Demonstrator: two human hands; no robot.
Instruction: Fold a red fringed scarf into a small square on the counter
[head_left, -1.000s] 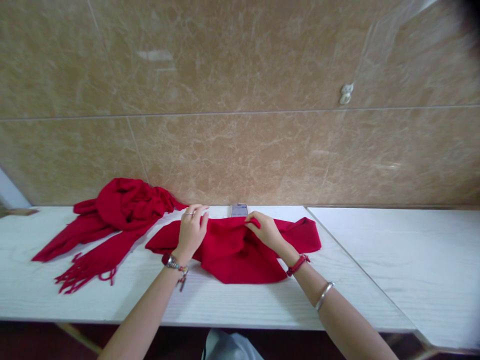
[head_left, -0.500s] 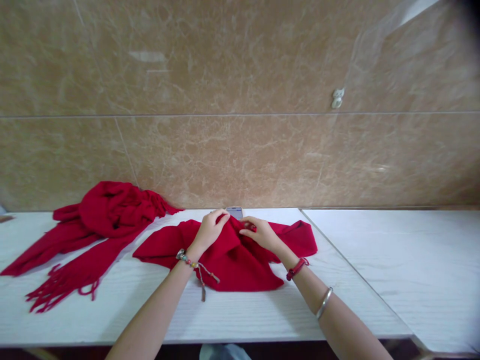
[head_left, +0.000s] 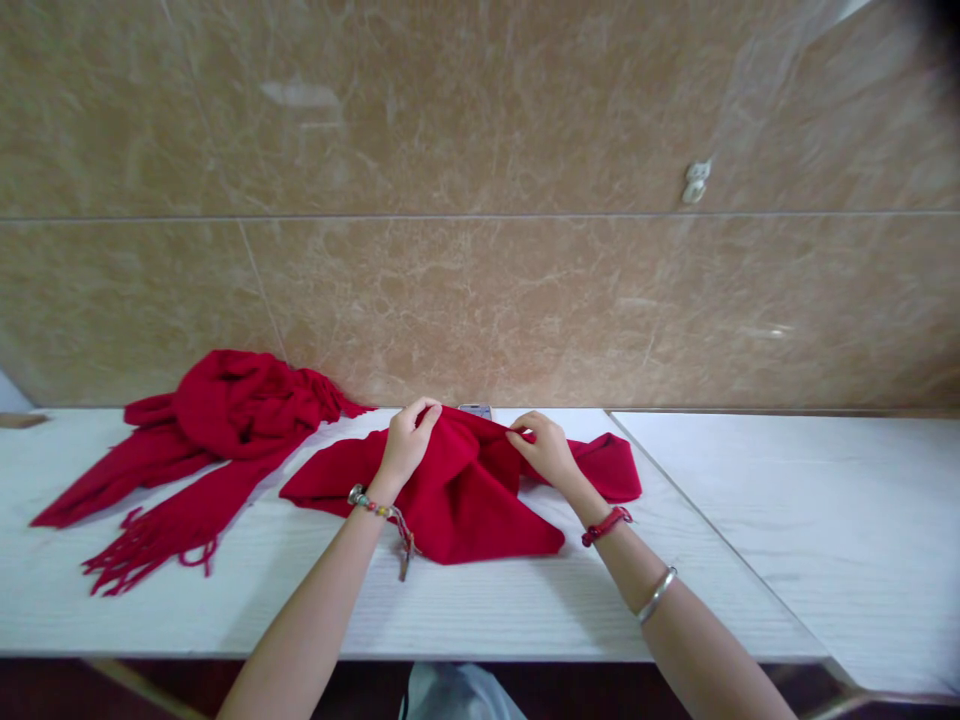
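Two hands met over a red scarf [head_left: 480,515] that lay across the middle of the white table [head_left: 465,610], close to the marble-tiled wall [head_left: 480,300]. The left hand [head_left: 405,447] had its fingers curled shut around a raised fold at the scarf's far edge. The right hand [head_left: 545,452] pinched the same ridge of fabric between thumb and fingertips, near the left, so the cloth stood in a peak between them while its ends lay flat on the tabletop. A beaded bracelet [head_left: 373,500] circled the left wrist; a red cord bracelet [head_left: 606,525] and a silver bangle [head_left: 657,594] sat on the right arm. Behind the peak, a small object, probably a phone [head_left: 475,410], sat against the wall, mostly hidden. Well to the left, a fringed scarf [head_left: 225,425] lay bunched, its tassels trailing toward the table's near edge. Another table [head_left: 825,520] adjoined on the right.
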